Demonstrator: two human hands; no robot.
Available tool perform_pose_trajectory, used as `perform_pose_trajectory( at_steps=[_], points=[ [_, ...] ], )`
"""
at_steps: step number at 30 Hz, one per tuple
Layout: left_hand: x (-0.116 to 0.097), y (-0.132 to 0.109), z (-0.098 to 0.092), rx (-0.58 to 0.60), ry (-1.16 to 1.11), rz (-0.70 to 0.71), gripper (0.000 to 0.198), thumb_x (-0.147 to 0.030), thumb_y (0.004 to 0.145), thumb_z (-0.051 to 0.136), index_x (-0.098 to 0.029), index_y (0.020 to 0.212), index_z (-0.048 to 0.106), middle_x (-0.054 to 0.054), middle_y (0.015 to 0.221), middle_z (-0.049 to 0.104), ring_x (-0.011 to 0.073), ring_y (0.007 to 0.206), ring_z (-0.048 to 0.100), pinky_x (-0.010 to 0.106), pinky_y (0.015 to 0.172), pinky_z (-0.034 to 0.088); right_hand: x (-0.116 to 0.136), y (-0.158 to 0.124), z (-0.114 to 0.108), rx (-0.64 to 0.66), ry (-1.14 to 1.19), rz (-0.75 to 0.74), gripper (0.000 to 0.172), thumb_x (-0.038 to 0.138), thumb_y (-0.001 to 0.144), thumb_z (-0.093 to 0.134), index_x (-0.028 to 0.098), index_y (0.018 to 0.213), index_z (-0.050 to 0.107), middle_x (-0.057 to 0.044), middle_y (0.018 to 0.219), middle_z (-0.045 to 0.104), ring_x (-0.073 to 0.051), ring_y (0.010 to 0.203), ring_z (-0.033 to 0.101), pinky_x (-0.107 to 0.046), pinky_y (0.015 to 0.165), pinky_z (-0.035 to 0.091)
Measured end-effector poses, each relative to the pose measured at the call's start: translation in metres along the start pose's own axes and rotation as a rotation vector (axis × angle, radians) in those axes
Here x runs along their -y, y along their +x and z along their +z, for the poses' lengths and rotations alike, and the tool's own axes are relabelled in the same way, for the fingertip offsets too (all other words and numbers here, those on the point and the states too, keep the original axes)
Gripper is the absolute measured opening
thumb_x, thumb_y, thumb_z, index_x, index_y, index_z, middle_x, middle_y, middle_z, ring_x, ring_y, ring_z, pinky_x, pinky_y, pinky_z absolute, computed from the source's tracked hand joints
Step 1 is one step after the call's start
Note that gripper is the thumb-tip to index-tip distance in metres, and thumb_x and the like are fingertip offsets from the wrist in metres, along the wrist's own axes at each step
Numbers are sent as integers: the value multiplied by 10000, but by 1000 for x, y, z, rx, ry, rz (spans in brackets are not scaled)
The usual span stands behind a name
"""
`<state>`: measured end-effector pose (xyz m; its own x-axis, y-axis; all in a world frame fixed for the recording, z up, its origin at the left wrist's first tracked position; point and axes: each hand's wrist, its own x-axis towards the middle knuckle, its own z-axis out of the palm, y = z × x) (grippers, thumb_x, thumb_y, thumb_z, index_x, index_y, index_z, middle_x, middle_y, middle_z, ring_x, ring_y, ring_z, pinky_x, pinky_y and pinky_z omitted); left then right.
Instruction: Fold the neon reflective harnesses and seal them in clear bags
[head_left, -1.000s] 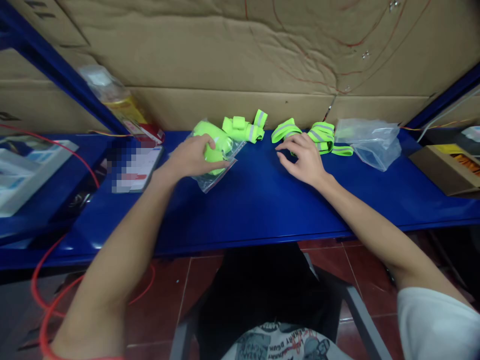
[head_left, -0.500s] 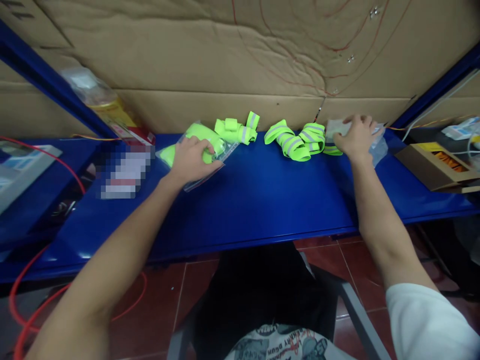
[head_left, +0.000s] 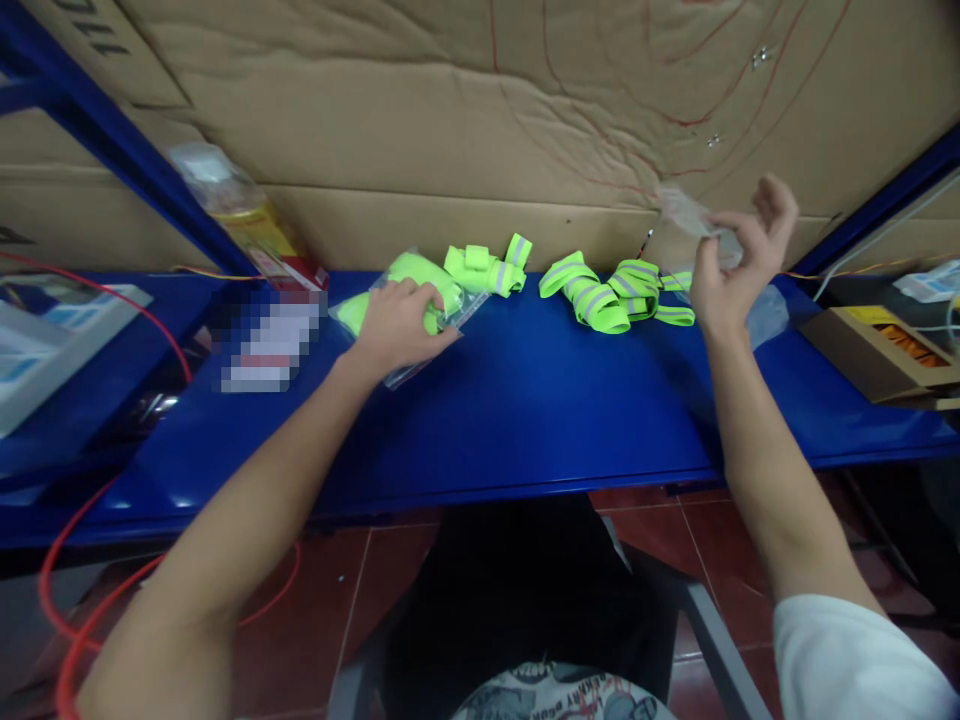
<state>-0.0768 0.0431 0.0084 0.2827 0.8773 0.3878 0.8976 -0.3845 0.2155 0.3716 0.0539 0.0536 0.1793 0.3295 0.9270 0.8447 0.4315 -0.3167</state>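
The left hand (head_left: 401, 320) lies on top of a full clear bag (head_left: 409, 375) on the blue desk (head_left: 517, 420); its fingers are bent over the bag, with the thumb sticking out to the side, and I cannot tell if they grip it; bright yellow-green cloth (head_left: 420, 270) shows through the plastic, and the bag's open-looking edge slants toward the person; the right hand (head_left: 739, 260) is up in the air over the far right part of the desk, with its fingers closed on a thin clear bag (head_left: 686, 212), which is crinkled and a bit blurry; the outer fingers of that hand curl up; more clear plastic (head_left: 769, 315) lies on the desk behind the right wrist; just beside the full bag, at the back, is a rolled yellow-green strap (head_left: 480, 265) with a silver stripe; between the two hands, near the back, lies a loose bunch of striped straps (head_left: 592, 295), looped and folded; a brown box (head_left: 862, 355) with orange things (head_left: 907, 342) in it sits to the right; on the left stands a big bottle (head_left: 240, 215) with a yellow and red label, and a blurred-out thing (head_left: 270, 345) lies in front of it; cardboard (head_left: 375, 130) covers the back.
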Motion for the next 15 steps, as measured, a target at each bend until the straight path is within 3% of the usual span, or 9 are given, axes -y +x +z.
perform_pose_trajectory(
  at_steps=[2,5,7,9,12,15],
  points=[
    [-11,-2,-4,-56,-47,15,629,-613,829,771,-210,1299,660,172,1204,684,455,1251,597,619,1126,389,31,-8,6,-13,447,-55,121,219,975,688,202,920,795,-253,1493,623,-366,1493,554,-600,1221,421],
    [-32,-6,-4,-172,-228,131,1052,-787,747,828,-217,1563,487,209,1483,609,451,1379,558,604,1189,396,80,-33,20,425,735,160,348,543,1018,681,231,870,728,-138,1516,647,-357,1427,634,-618,1157,508],
    [-46,-10,-1,-167,-345,246,1154,-830,697,854,-260,1609,438,189,1588,552,428,1454,527,589,1229,404,106,-51,28,632,762,267,457,706,971,679,257,941,764,-100,1526,651,-354,1431,632,-592,1099,568],
    [-57,-13,3,-163,-409,327,939,-789,787,816,-284,1527,531,152,1546,600,387,1449,550,574,1238,428,121,-66,33,773,854,346,471,740,937,703,302,1085,798,-82,1497,687,-331,1452,618,-546,1129,573],
    [-63,-14,5,-252,-438,293,433,-641,994,652,-262,1202,681,123,1329,703,323,1321,632,531,1176,498,122,-82,40,914,982,466,532,693,974,671,339,1370,714,-64,1567,654,-287,1461,620,-508,1214,533],
    [-57,-8,2,-381,-561,100,390,-613,1058,543,-247,945,616,81,1027,733,253,972,707,441,905,587,110,-92,50,986,902,368,775,656,949,683,302,1613,497,-118,1660,560,-306,1514,574,-548,1290,450]
  ],
)
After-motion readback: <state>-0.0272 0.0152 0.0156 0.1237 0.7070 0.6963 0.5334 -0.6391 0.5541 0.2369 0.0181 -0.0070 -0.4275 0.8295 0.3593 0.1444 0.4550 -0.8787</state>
